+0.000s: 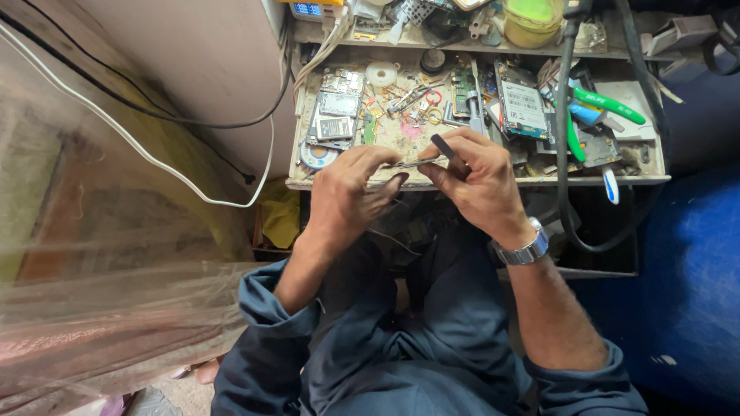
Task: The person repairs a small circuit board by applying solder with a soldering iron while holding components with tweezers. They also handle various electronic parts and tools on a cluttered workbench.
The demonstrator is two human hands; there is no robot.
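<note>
Biggest first: the work tray [539, 182], cluttered w/ phone parts, sits at 12 o'clock from your lap, its front edge just behind your hands. On it, a circuit board [523, 108] w/ a pale label lies at 1 o'clock from your right hand; green-handled pliers [609, 104] sit further out at 2 o'clock. A stack of phone boards [336, 115] lies at 11 o'clock from your left hand. Your left hand [348, 192] is closed, fingers pinched on metal tweezers [410, 164] that run toward 3 o'clock, tips reaching your right hand. Your right hand [478, 181] is closed too, gripping a thin dark tool [447, 150] angled toward 11 o'clock. Whether the tweezers hold a small part, can't tell. A steel wristwatch [524, 248] sits on your right wrist.
</note>
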